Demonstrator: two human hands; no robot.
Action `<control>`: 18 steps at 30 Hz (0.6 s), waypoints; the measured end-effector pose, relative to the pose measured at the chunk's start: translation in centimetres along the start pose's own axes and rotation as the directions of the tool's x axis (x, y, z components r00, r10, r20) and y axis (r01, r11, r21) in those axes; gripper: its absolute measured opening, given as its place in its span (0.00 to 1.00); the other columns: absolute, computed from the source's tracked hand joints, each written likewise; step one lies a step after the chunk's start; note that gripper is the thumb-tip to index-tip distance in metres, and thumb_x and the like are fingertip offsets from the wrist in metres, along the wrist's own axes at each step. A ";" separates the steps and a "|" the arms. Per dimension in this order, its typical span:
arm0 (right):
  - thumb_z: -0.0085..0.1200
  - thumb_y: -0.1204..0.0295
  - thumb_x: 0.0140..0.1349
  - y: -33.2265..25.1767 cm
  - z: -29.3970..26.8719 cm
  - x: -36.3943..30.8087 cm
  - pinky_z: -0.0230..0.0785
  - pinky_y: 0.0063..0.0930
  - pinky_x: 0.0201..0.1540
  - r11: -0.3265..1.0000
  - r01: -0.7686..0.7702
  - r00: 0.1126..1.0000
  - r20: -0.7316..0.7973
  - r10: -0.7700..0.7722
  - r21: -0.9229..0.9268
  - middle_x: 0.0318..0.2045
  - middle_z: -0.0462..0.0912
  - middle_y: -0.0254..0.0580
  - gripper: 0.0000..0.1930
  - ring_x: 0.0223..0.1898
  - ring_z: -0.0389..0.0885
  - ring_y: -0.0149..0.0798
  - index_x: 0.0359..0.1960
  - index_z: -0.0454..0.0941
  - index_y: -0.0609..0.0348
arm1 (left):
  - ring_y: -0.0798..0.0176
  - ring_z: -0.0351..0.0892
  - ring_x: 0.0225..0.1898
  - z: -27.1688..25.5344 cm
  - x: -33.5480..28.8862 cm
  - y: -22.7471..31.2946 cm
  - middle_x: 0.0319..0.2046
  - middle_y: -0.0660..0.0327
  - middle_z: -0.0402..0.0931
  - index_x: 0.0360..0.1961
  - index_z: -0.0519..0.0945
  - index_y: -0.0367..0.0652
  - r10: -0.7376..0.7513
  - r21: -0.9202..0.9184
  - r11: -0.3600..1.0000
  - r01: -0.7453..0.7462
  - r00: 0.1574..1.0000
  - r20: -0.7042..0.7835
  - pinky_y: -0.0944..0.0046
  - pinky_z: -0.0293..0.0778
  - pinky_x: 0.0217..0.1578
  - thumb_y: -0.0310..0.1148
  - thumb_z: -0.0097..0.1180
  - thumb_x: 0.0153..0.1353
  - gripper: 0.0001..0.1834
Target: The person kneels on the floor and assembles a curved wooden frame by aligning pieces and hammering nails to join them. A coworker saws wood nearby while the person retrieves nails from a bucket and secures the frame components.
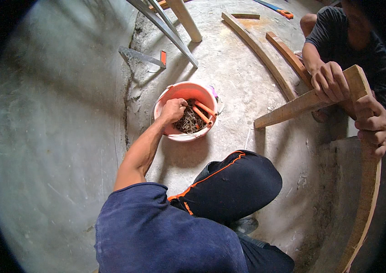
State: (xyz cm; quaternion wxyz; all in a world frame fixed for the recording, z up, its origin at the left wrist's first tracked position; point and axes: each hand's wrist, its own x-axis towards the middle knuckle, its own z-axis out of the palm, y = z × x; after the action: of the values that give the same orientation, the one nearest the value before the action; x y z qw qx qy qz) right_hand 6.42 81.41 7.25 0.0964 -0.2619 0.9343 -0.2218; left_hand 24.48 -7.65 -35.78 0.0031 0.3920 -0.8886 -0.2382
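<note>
My left hand (174, 110) reaches over the rim of a pink-orange bucket (165, 94), its fingers curled together above the contents. Whatever the fingertips hold, if anything, is too small to make out. Inside the bucket lies a heap of thin, greyish-brown nails (188, 123). Two orange tube-like handles (203, 114) stick up out of the heap, just right of my fingers. My right hand is out of the picture.
At the right, another person's hands (331, 82) grip two joined wooden beams (293, 109). More timber (261, 52) lies on the concrete floor behind, near a handsaw (275, 8). A try square (143, 57) and metal legs (170, 29) stand beyond the bucket. A grey wall rises at left.
</note>
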 end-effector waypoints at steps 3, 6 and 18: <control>0.45 0.51 0.79 0.8 -0.3 -0.8 0.67 0.45 0.70 0.994 -0.112 0.994 0.002 0.112 0.003 0.72 0.68 0.57 0.35 0.66 0.73 0.52 0.76 0.63 0.67 | 0.44 0.84 0.53 0.2 0.5 0.1 0.46 0.50 0.85 0.48 0.90 0.50 0.102 0.103 0.989 -0.103 0.995 0.011 0.46 0.79 0.57 0.35 0.59 0.64 0.14; 0.45 0.51 0.79 -0.3 -0.1 -0.8 0.67 0.45 0.69 0.935 -0.345 0.935 -0.049 0.350 0.083 0.72 0.68 0.57 0.36 0.67 0.72 0.51 0.76 0.62 0.68 | 0.45 0.83 0.54 0.9 0.6 0.1 0.47 0.52 0.83 0.51 0.89 0.53 0.139 0.174 0.974 -0.148 0.988 0.060 0.46 0.80 0.55 0.36 0.60 0.65 0.15; 0.45 0.55 0.78 -6.1 3.4 1.9 0.73 0.33 0.55 0.956 -0.287 0.933 -0.245 0.265 -0.061 0.60 0.77 0.47 0.31 0.48 0.79 0.41 0.73 0.69 0.65 | 0.43 0.82 0.47 -4.0 -1.4 0.0 0.40 0.52 0.82 0.37 0.86 0.45 0.436 0.069 0.895 -0.440 0.833 -0.341 0.46 0.77 0.49 0.25 0.65 0.50 0.11</control>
State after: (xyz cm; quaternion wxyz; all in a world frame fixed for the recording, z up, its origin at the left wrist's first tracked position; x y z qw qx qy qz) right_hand 8.54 74.48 6.96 0.0032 -0.1043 0.9762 -0.1903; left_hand 26.22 -8.30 -31.96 0.2171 0.2140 -0.9382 -0.1638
